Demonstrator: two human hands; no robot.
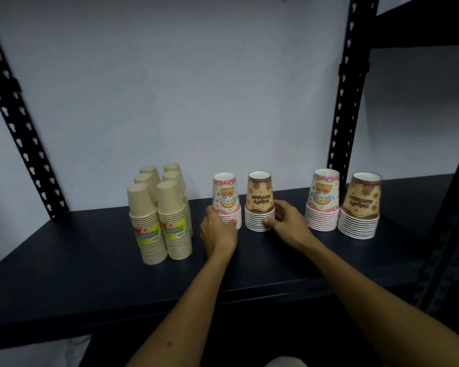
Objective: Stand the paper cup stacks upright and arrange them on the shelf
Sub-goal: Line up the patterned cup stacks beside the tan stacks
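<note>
On the shelf [90, 260], left hand [217, 231] is gripping pink stack [227, 201], right hand [286, 221] brown stack [260, 201]; next, probably nudging them together evenly.

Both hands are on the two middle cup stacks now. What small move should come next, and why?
Probably slide both stacks left together. The left hand grips the pink stack and the right hand grips the brown stack; both stand upright, with gaps on either side toward the plain stacks and the right pair.
</note>
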